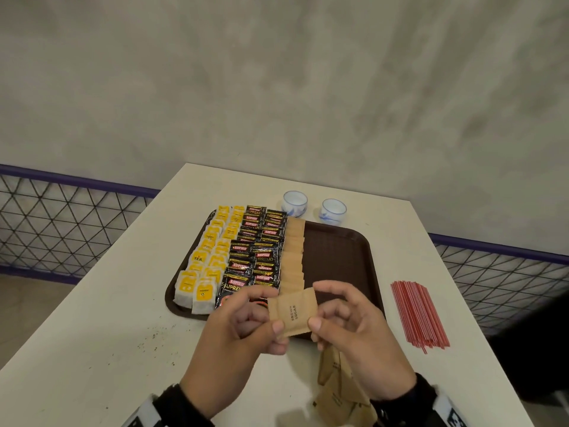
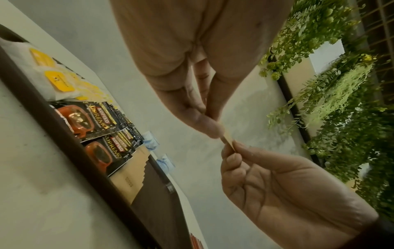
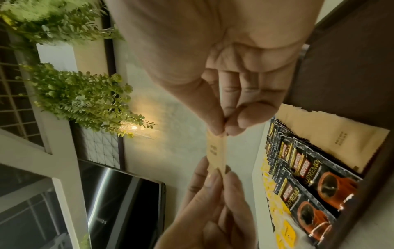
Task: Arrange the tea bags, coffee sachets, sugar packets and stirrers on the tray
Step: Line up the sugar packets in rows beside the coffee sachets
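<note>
Both hands, the left hand (image 1: 243, 322) and right hand (image 1: 348, 322), pinch one sugar packet (image 1: 292, 309) at lower centre, which should land flat, overlapping the sugar column (image 1: 294, 257) on the tray (image 1: 338, 257).

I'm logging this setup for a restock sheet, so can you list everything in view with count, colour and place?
tray: one, dark brown, table middle
tea bags: many, white with yellow tags, tray's left columns
coffee sachets: many, black, beside the tea bags
sugar packets: a brown column on the tray, one held, more loose near the table's front edge
stirrers: a red bundle, on the table right of the tray
cups: two, white and blue, behind the tray
table: one, white
left hand, right hand: each pinching the held packet
</note>
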